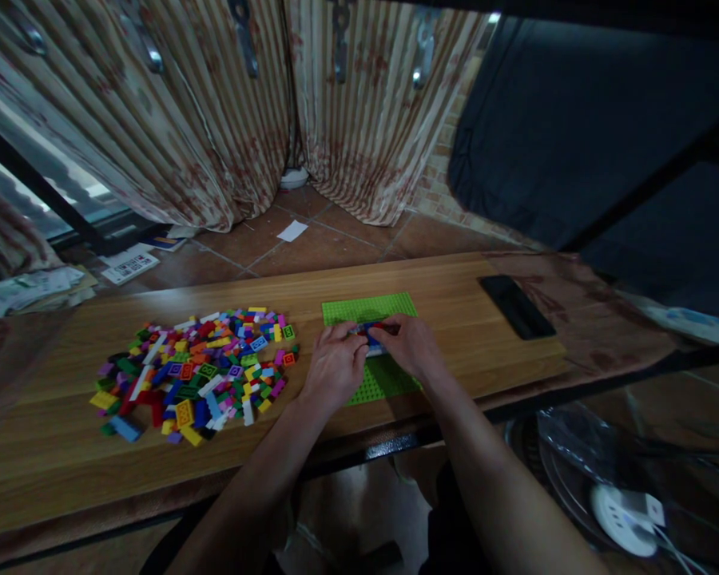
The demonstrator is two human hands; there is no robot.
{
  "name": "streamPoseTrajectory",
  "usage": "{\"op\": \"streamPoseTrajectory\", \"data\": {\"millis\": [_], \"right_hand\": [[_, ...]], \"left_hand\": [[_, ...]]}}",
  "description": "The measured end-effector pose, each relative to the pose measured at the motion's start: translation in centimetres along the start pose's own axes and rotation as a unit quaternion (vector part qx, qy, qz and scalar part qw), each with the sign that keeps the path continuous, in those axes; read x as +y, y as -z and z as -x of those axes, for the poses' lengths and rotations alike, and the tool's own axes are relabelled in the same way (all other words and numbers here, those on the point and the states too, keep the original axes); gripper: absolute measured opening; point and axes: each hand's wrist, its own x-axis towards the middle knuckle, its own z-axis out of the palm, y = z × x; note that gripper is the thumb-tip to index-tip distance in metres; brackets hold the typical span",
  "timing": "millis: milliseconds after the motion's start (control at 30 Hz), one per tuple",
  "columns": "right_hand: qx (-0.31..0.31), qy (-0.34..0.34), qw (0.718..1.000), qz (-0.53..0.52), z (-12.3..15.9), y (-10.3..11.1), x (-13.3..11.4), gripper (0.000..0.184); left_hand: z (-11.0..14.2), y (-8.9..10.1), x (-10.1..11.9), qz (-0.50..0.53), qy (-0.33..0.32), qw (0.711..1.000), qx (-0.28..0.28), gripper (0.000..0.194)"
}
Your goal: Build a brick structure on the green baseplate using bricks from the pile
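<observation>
A bright green studded baseplate (389,382) lies on the wooden board in front of me. On it sits a small assembly of toy bricks (372,342), with blue, red and whitish parts showing between my hands. My left hand (335,363) grips its left side with curled fingers. From the right, my right hand (411,343) pinches the assembly with thumb and forefinger. The fingers cover much of it, so its full shape is hidden. To the left spreads a large pile of loose toy bricks (207,371) in many colours.
A black phone (517,307) rests on the wooden board (455,319) to the right. Striped curtains (216,128) hang behind it, and a white paper (292,231) lies on the tiled floor. A white power strip (623,519) is low on the right.
</observation>
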Motion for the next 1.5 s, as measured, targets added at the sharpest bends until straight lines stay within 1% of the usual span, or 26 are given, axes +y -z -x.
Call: {"op": "streamPoseTrajectory", "data": {"millis": [200,367,567,667,733,833,933,967,1033,1200,1300,1400,1500], "right_hand": [[0.032,0.017,0.999,-0.013,0.1,-0.4,0.3,0.025],[0.029,0.028,0.999,-0.002,0.0,-0.6,0.5,0.023],[-0.004,0.023,1.0,0.019,-0.2,-0.4,0.3,0.025],[-0.021,0.017,0.999,0.025,-0.1,-0.3,0.1,0.028],[-0.021,0.007,1.0,0.015,0.0,-0.2,0.0,0.028],[-0.018,-0.01,1.0,-0.02,-0.1,0.2,0.2,0.028],[0.002,-0.034,0.997,-0.07,-0.6,0.7,0.7,0.04],[0.017,-0.043,0.995,-0.089,-0.8,0.9,0.9,0.044],[0.055,-0.053,0.989,-0.127,-1.0,1.0,1.1,0.048],[0.141,-0.028,0.966,-0.214,-0.8,0.9,0.3,0.042],[0.177,-0.003,0.952,-0.25,-0.4,0.6,-0.7,0.037],[0.167,0.03,0.948,-0.269,0.3,0.0,-1.9,0.034],[0.118,0.076,0.954,-0.266,1.4,-0.7,-3.3,0.033]], "left_hand": [[0.0,0.1,0.1,0.002,0.002,1.0,-0.002,0.026],[0.1,-0.1,0.0,-0.004,-0.002,1.0,0.002,0.026],[0.3,-0.2,-0.1,0.006,-0.002,1.0,0.005,0.026],[0.4,0.1,-0.5,0.005,0.0,1.0,0.015,0.025],[0.3,0.8,-1.0,0.007,0.008,0.999,0.034,0.025],[0.0,2.6,-2.3,0.015,0.035,0.996,0.077,0.025],[-0.1,4.6,-3.8,0.021,0.067,0.991,0.112,0.025],[-0.1,5.2,-4.2,0.023,0.078,0.989,0.12,0.026],[0.1,6.3,-5.1,0.025,0.104,0.986,0.13,0.027],[0.8,8.6,-6.8,0.009,0.186,0.971,0.15,0.029],[1.1,9.8,-7.5,-0.009,0.215,0.964,0.155,0.031],[1.5,10.7,-7.9,-0.026,0.227,0.962,0.153,0.033],[1.8,11.1,-8.3,-0.026,0.232,0.965,0.12,0.035]]}}
